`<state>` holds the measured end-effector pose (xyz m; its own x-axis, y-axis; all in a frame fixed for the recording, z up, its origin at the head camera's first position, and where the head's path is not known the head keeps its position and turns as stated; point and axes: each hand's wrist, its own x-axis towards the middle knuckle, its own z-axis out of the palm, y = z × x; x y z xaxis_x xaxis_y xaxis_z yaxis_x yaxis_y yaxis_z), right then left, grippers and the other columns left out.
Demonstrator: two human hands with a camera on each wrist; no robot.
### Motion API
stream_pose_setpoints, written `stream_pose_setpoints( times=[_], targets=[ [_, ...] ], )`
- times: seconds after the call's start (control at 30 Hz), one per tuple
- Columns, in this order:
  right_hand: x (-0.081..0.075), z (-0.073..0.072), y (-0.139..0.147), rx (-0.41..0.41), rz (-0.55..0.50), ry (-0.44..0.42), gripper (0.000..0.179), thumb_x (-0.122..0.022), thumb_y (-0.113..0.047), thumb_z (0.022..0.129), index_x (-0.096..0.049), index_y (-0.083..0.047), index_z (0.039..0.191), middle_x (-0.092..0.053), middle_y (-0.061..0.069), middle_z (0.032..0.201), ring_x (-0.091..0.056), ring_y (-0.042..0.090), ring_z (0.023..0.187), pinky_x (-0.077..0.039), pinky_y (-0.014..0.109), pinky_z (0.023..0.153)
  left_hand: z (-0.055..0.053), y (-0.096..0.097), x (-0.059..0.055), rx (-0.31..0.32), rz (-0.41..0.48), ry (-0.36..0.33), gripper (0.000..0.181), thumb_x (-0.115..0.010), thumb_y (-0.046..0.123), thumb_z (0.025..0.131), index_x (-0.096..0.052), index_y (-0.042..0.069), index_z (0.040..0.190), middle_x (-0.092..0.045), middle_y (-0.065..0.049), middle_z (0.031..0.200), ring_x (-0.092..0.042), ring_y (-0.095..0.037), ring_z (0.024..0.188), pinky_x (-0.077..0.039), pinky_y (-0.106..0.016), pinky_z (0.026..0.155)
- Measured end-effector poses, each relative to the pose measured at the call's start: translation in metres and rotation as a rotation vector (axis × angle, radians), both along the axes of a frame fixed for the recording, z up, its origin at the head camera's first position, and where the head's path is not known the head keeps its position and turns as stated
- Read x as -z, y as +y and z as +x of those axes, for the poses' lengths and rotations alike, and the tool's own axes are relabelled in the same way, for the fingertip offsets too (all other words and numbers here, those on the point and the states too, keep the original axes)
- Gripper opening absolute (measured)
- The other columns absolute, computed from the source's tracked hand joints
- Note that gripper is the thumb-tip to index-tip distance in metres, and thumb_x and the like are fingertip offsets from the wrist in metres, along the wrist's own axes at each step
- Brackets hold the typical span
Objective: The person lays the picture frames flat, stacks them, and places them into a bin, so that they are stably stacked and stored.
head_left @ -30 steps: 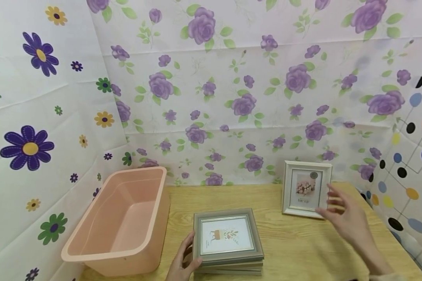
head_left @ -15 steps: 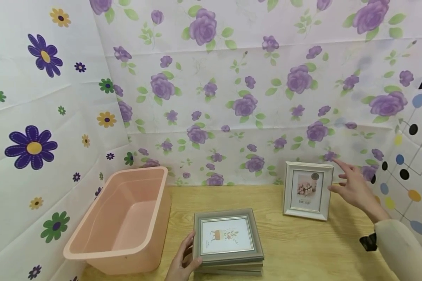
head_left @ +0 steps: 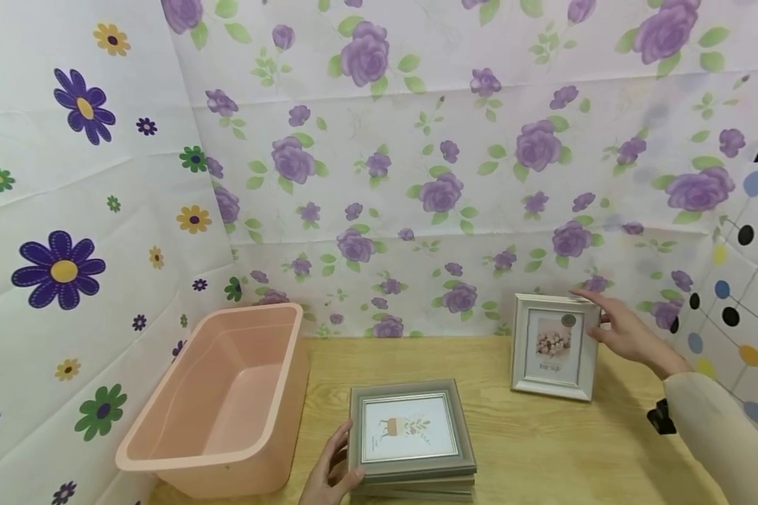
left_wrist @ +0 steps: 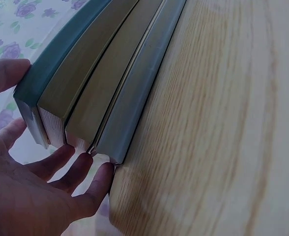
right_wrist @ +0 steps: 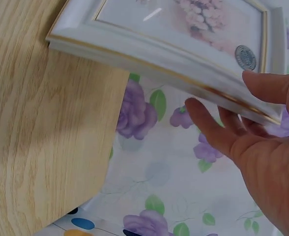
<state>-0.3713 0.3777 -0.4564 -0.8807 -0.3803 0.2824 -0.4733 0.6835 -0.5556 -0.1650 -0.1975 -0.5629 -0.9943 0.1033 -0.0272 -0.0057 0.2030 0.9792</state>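
Right at the left hand's (head_left: pixel 325 478) fingers: stack of picture frames (head_left: pixel 420 484), lying flat on the table (head_left: pixel 518 452). The fingers are spread and bent against the stack's left side, thumb at the near corner of the top one; they hold that edge. Left wrist view shows four layers beside the fingertips. Top layer, just right of the thumb: grey frame (head_left: pixel 409 425), face up, animal print turned sideways.

Far right of those fingers, farther back: white frame (head_left: pixel 554 351), standing on the table, face toward the viewer, pink flower print, round sticker near its upper right corner. Right hand (head_left: pixel 632 340) is on it, fingers partly open with that corner between them: thumb over the front border, one finger reaching across the top edge, others behind. Can't tell how firm the grip is.

Left of the left fingers, well apart from the right ones: pink basin (head_left: pixel 230 480). Back of the right fingers: light sleeve (head_left: pixel 714 428), with a small dark object (head_left: pixel 661 417) just beside it; can't identify that. Beyond both sets of fingers: purple-rose cloth (head_left: pixel 442 151), upright behind the table. Dotted cloth (head_left: pixel 750 308) to the right of the right fingers.
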Motion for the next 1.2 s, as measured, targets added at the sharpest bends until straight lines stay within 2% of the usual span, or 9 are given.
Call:
stream_pose_setpoints(
  times=[0.13,0.3,0.5,0.6,0.73,0.83,0.97,1.07,1.2],
  targets=[
    [0.002,-0.003,0.001,-0.010,-0.044,-0.105,0.078,-0.058,0.011,0.103,-0.026,-0.005,0.172,-0.035,0.046,0.160,-0.067,0.061,0.118,-0.065,0.037,0.071,0.002,0.000,0.000,-0.009,-0.003,-0.003,0.084,-0.075,0.029,0.102,-0.033,0.006,0.170,-0.041,-0.039,0.165,-0.049,-0.057,0.147,-0.054,-0.041,0.102],
    [0.002,-0.002,0.003,0.004,-0.101,-0.195,0.075,-0.056,0.010,0.106,-0.024,-0.006,0.172,-0.042,0.046,0.153,-0.073,0.053,0.113,-0.067,0.037,0.071,0.001,0.000,-0.001,-0.010,-0.009,-0.004,0.084,-0.075,0.030,0.101,-0.033,0.007,0.170,-0.041,-0.038,0.165,-0.049,-0.057,0.147,-0.054,-0.043,0.104],
    [-0.002,0.009,-0.001,0.018,-0.143,-0.223,0.071,-0.058,0.009,0.105,-0.029,-0.004,0.169,-0.048,0.047,0.149,-0.075,0.048,0.110,-0.068,0.038,0.072,0.002,0.000,-0.001,-0.011,-0.012,-0.007,0.083,-0.076,0.029,0.101,-0.034,0.008,0.170,-0.042,-0.038,0.165,-0.049,-0.056,0.147,-0.054,-0.043,0.103],
    [-0.004,0.018,-0.007,0.046,-0.188,-0.222,0.073,-0.060,0.008,0.103,-0.031,-0.005,0.169,-0.048,0.047,0.150,-0.077,0.043,0.109,-0.068,0.039,0.073,0.002,0.000,-0.001,-0.013,-0.016,-0.010,0.083,-0.076,0.030,0.101,-0.034,0.009,0.170,-0.042,-0.037,0.165,-0.050,-0.056,0.147,-0.055,-0.042,0.103],
    [-0.005,0.032,-0.016,0.094,-0.270,-0.194,0.074,-0.062,0.006,0.103,-0.032,-0.008,0.170,-0.053,0.043,0.142,-0.078,0.019,0.099,-0.069,0.038,0.073,0.001,-0.001,-0.001,-0.014,-0.023,-0.015,0.083,-0.076,0.031,0.101,-0.035,0.010,0.170,-0.043,-0.036,0.165,-0.050,-0.056,0.147,-0.055,-0.043,0.103],
    [-0.005,0.042,-0.025,0.134,-0.307,-0.135,0.073,-0.064,0.004,0.104,-0.034,-0.008,0.169,-0.054,0.038,0.140,-0.074,0.004,0.091,-0.069,0.036,0.071,0.000,-0.001,0.000,-0.010,-0.019,-0.011,0.084,-0.077,0.030,0.101,-0.034,0.010,0.170,-0.043,-0.037,0.165,-0.050,-0.056,0.147,-0.055,-0.044,0.103],
    [-0.007,0.056,-0.036,0.176,-0.357,-0.064,0.073,-0.066,0.004,0.104,-0.036,-0.009,0.169,-0.049,0.031,0.144,-0.073,0.002,0.085,-0.069,0.037,0.070,0.000,-0.001,0.000,-0.001,-0.009,-0.005,0.084,-0.076,0.030,0.101,-0.034,0.009,0.170,-0.043,-0.037,0.164,-0.050,-0.056,0.147,-0.056,-0.043,0.103],
    [-0.008,0.070,-0.046,0.205,-0.408,-0.044,0.074,-0.066,0.003,0.104,-0.037,-0.014,0.170,-0.048,0.025,0.143,-0.073,-0.001,0.088,-0.069,0.037,0.071,0.000,-0.001,0.000,0.004,-0.002,-0.002,0.084,-0.076,0.029,0.101,-0.033,0.009,0.170,-0.043,-0.037,0.164,-0.050,-0.056,0.147,-0.055,-0.042,0.102],
    [-0.011,0.088,-0.059,0.222,-0.526,-0.043,0.075,-0.067,0.004,0.104,-0.041,-0.021,0.170,-0.053,0.006,0.131,-0.074,-0.004,0.092,-0.069,0.037,0.073,0.000,-0.002,0.000,0.004,0.002,-0.001,0.083,-0.076,0.029,0.101,-0.033,0.008,0.170,-0.043,-0.037,0.164,-0.050,-0.055,0.147,-0.055,-0.040,0.102]
  ],
)
